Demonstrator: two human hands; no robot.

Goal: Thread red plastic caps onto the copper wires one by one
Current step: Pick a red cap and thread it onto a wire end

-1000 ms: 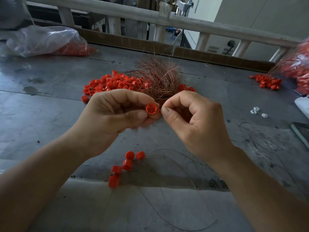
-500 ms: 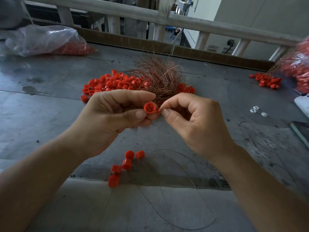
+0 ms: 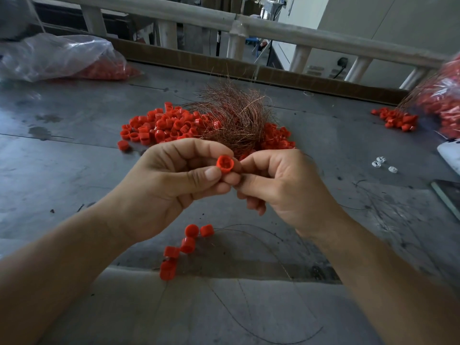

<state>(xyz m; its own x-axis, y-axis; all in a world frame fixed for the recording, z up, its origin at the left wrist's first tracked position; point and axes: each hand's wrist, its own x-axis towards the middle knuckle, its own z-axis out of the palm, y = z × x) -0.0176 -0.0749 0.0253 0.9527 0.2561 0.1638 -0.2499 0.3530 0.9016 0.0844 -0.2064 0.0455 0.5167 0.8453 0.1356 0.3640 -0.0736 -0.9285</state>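
Observation:
My left hand [image 3: 171, 185] pinches a red plastic cap [image 3: 224, 164] between thumb and fingers, its open side facing me. My right hand [image 3: 281, 185] is pressed against the cap's right side with thumb and forefinger pinched; the thin copper wire there is too fine to see at the fingertips. A long copper wire [image 3: 261, 245] loops over the table below, carrying several threaded red caps [image 3: 185, 246]. Behind my hands lie a pile of loose red caps [image 3: 164, 127] and a tangled bundle of copper wires [image 3: 236, 118].
A clear plastic bag with red caps [image 3: 67, 58] lies at the far left. Another bag of caps [image 3: 445, 100] and a small heap of caps [image 3: 395, 119] are at the far right. Small white pieces [image 3: 383, 164] lie right of my hands. A railing [image 3: 249, 23] borders the table's back.
My hands have closed together: the right thumb and forefinger now touch the cap. The cap has tilted slightly, showing its open side more fully.

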